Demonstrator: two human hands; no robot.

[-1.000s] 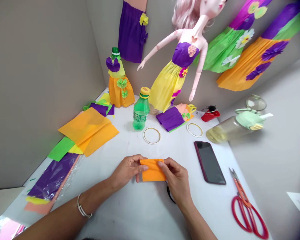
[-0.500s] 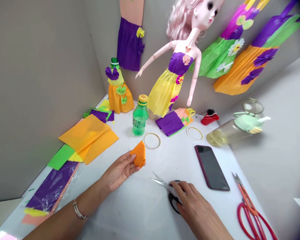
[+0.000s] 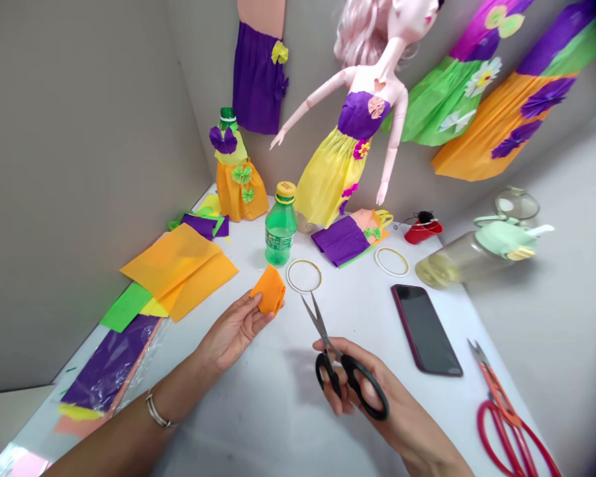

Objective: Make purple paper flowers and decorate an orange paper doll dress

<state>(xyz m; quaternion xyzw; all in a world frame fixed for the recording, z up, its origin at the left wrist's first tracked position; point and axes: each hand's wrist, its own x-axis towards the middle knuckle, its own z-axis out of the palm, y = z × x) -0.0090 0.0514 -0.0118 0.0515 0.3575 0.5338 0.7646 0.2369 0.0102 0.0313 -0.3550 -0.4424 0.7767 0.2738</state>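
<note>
Between the thumb and fingers of my left hand (image 3: pixel 231 334) is a folded piece of orange fabric (image 3: pixel 269 291), held above the white table. My right hand (image 3: pixel 365 377) has lifted black-handled scissors (image 3: pixel 334 344), with fingers around the handles. Their blades stand slightly apart and point up toward a thin bangle (image 3: pixel 304 275). The blade tips are to the right of the orange piece, not touching it. A green bottle with a yellow cap (image 3: pixel 281 232) stands just beyond the orange piece.
Orange sheets (image 3: pixel 179 265) and a purple packet (image 3: pixel 112 364) lie at the left. A phone (image 3: pixel 426 330), red-handled scissors (image 3: pixel 501 404), a tipped jug (image 3: pixel 469 255) and a second bangle (image 3: pixel 391 262) are on the right. Behind stand a dressed doll (image 3: pixel 332 172) and a dressed bottle (image 3: pixel 239 189).
My right hand has picked the black scissors up off the table and turned, blades now pointing upward. The orange piece has shifted slightly left and up, turned in my left fingers.
</note>
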